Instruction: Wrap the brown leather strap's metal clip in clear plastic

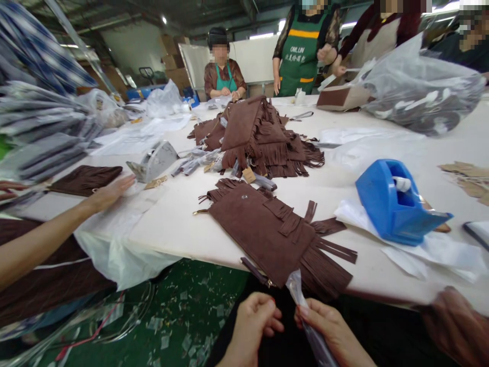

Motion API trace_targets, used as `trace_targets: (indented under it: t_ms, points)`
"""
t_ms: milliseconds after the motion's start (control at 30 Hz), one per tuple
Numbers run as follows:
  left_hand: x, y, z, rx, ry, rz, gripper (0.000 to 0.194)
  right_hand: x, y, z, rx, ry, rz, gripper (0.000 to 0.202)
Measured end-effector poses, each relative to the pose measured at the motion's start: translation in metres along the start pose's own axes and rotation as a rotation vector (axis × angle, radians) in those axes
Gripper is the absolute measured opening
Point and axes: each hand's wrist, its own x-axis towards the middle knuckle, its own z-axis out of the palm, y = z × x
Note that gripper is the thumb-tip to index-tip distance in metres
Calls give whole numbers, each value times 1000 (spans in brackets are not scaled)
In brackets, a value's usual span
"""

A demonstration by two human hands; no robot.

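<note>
A dark brown fringed bag lies flat at the near table edge, its fringe spread to the right and a zipper end hanging toward me. My right hand grips a strap in a clear plastic sleeve, pinched between thumb and fingers; its upper end touches the bag's lower corner. Just left of it, below the zipper pull, my left hand has its fingers curled and thumb pressed to the index finger. Whether anything small is between them is hidden.
Brown fringed bags are heaped mid-table with wrapped straps and tags. A blue tape dispenser stands right, a grey tape dispenser left. Co-workers' hands are at both sides, one hand near another brown bag. A plastic sack lies back right.
</note>
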Motion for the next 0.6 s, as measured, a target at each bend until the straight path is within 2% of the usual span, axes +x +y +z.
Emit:
trace_targets:
  t_ms: [67, 233, 300, 367, 433, 500, 600]
  points:
    - [3, 12, -6, -124, 55, 19, 32, 1, -1, -1, -43, -12, -2, 34]
    - [13, 28, -1, -395, 1, -77, 28, -1, -7, -6, -157, -26, -15, 33]
    - [14, 28, 3, -416, 28, -47, 26, -4, -8, -9, -166, -39, -11, 36]
    - [12, 26, 6, -363, 81, 50, 24, -8, -8, -13, -223, -25, -36, 41]
    - [8, 23, 6, -234, 171, 200, 21, -12, -5, -17, -367, 62, -103, 44]
    - [4, 20, 5, -88, 248, 344, 19, -14, 1, -20, -545, 202, -195, 45]
    - [3, 17, 1, 49, 277, 438, 23, -18, 8, -21, -769, 398, -395, 45]
